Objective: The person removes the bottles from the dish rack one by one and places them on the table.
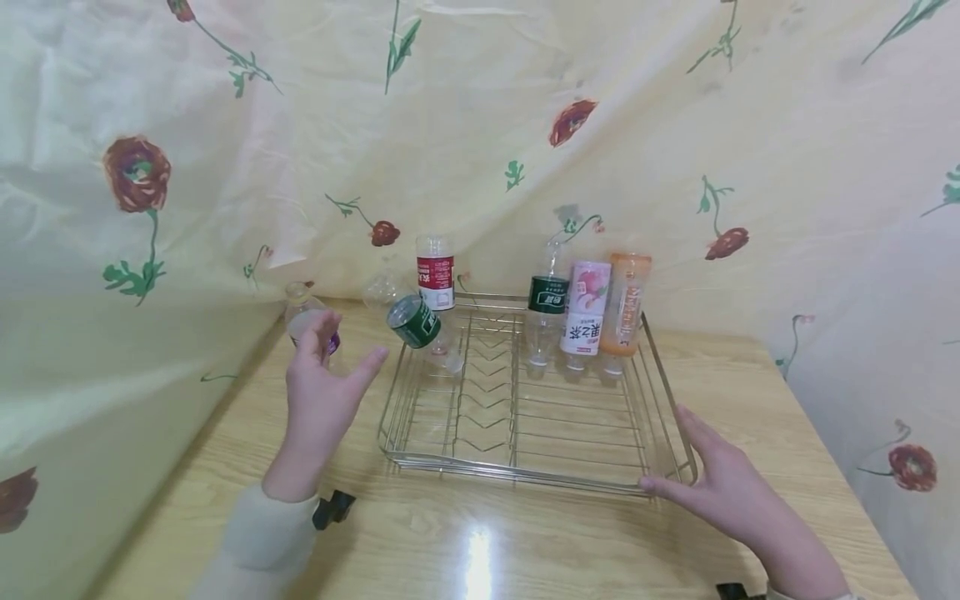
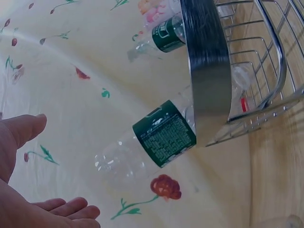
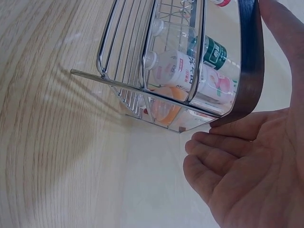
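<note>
Here, left hand [image 1: 322,387] spread empty near tilted clear-plastic bottle [image 1: 415,322]; right hand [image 1: 716,473], fingers loose, touched near-right corner of wire rack [image 1: 517,476].

tilted green-labelled bottle [image 1: 417,322] in rack [image 1: 516,475]

The rack [image 1: 517,476] sits on the table [image 1: 420,550], two bottles [image 1: 437,275] back left, three bottles [image 1: 587,308] back right. My left hand [image 1: 322,387] is left of it, before another bottle [image 1: 302,318]; my right hand [image 1: 712,475], at its near right corner.
</note>
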Demonstrator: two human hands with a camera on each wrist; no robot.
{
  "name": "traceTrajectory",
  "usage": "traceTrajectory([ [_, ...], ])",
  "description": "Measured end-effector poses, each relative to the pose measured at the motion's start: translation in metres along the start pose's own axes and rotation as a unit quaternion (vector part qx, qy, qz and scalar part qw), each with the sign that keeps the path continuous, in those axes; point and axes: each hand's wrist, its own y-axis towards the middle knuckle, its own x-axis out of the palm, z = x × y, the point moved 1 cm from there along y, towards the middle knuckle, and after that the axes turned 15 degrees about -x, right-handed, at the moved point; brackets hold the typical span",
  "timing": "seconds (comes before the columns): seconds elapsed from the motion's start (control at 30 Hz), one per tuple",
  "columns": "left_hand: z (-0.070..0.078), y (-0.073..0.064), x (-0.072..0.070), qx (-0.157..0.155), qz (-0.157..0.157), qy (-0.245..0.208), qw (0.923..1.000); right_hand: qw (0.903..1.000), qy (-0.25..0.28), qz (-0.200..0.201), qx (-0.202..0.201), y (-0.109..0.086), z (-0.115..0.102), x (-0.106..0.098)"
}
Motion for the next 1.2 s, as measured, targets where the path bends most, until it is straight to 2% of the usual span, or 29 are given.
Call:
traceTrajectory([
  [0.3, -0.004, 0.006, 0.013, -0.046, -0.05, 0.014, 0.9976, 1.0, -0.001, 0.001, -0.001, 0.001, 0.001, 0.0],
  [0.47, -0.007, 0.013, 0.019, -0.057, -0.069, 0.023, 0.9957, 1.0, -0.007, 0.004, -0.002, 0.0, 0.002, -0.001],
  [0.87, -0.021, 0.02, 0.026, -0.111, -0.096, 0.054, 0.9877, 1.0, 0.002, 0.001, 0.003, -0.004, 0.001, 0.003],
  [1.2, -0.026, 0.033, 0.032, -0.123, -0.112, 0.065, 0.9839, 1.0, -0.002, 0.006, 0.0, -0.002, 0.0, 0.003],
])
